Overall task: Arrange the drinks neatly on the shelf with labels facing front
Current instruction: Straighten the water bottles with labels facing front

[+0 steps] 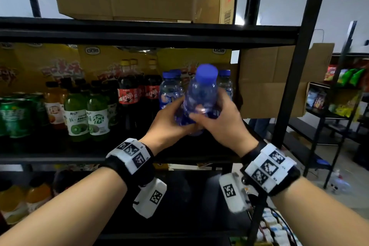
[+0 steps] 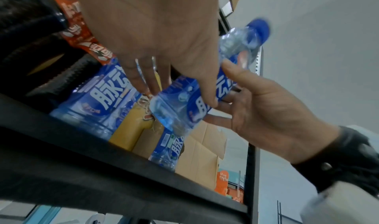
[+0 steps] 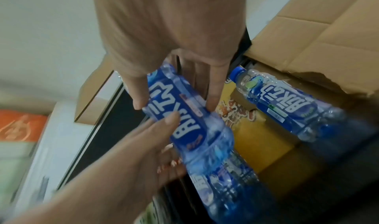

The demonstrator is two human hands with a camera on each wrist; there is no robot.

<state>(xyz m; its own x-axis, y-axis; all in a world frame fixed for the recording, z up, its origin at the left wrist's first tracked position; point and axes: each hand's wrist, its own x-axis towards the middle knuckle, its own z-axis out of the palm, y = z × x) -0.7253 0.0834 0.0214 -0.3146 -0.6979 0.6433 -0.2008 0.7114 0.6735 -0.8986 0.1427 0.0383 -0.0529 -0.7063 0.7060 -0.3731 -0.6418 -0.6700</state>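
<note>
Black metal shelf (image 1: pixel 139 158) ahead, drinks in rows. Clear plastic bottle with blue cap and blue label (image 1: pixel 201 96) sits between my palms, above the shelf board. Left hand (image 1: pixel 169 124) and right hand (image 1: pixel 221 124) both grip its body, fingers curled round the label.

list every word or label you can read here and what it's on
"脉动": blue label of the held bottle, gripped by the left hand and right hand.
"脉动": shelf bottle.
"可口": red labels of the cola bottles.
Kiwi bottles, cans, cartons, barcodes: too blurred to read.

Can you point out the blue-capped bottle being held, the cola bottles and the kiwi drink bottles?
Held bottle (image 1: pixel 206 73): head view, on its blue cap.
Cola bottles (image 1: pixel 127 96): head view, on the front one's red label.
Kiwi drink bottles (image 1: pixel 76 122): head view, on the left one's label.
</note>
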